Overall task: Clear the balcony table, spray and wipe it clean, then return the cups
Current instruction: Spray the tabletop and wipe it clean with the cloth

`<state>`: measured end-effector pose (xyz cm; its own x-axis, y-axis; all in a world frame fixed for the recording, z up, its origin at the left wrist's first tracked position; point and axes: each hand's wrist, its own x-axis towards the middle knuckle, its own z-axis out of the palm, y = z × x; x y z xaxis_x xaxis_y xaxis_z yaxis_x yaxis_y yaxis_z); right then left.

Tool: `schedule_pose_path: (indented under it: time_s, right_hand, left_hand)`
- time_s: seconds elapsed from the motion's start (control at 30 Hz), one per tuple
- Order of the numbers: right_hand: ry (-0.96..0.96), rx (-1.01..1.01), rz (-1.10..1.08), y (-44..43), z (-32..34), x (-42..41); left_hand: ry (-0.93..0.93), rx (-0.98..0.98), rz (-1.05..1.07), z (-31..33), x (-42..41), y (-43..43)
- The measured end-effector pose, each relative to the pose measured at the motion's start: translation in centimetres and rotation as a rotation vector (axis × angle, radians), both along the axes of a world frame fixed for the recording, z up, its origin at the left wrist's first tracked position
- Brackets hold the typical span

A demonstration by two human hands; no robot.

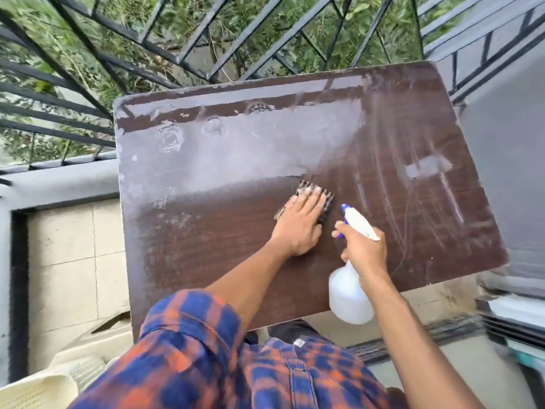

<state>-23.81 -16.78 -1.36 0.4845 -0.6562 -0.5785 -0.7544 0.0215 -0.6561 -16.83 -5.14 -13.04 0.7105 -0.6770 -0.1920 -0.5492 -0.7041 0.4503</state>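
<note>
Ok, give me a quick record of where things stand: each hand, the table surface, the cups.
left hand: flat, fingers straight, pressing a dark patterned cloth onto the table
right hand: grips a white plastic spray bottle with a blue nozzle pointing away from the person
surface: dark brown rectangular tabletop; near part looks wiped dark, far part carries a pale film with ring marks
cups: none in view
beyond table: black metal railing, greenery behind
</note>
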Motion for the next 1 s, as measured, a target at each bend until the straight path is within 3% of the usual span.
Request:
schedule_pose_path:
  time_s: [0.1, 0.43, 0.57, 0.73, 0.83, 1.0]
  right_hand:
    - [-0.018, 0.017, 0.001, -0.1, -0.3, -1.2]
    - [-0.027, 0.111, 0.242, 9.2, -0.6, -2.7]
    - [-0.007, 0.117, 0.295, 11.6, -0.7, -4.4]
    - [0.016, 0.078, 0.245, 11.4, -1.0, -7.2]
    - [0.015, 0.051, 0.171, 10.0, -1.1, -8.9]
    - [0.007, 0.006, 0.018, 7.7, -1.6, -11.6]
  left_hand:
    - [-0.061, -0.023, 0.105, -0.6, -1.3, 5.1]
    - [-0.101, 0.066, 0.816, -1.3, -4.7, 24.8]
    - [-0.092, 0.091, 1.026, -1.3, -8.0, 25.0]
    - [0.048, 0.019, 1.341, 0.2, -10.5, 18.5]
    - [0.064, 0.028, 1.049, 0.4, -11.1, 13.4]
    - [0.049, 0.029, 0.073, -0.1, -11.9, 6.8]
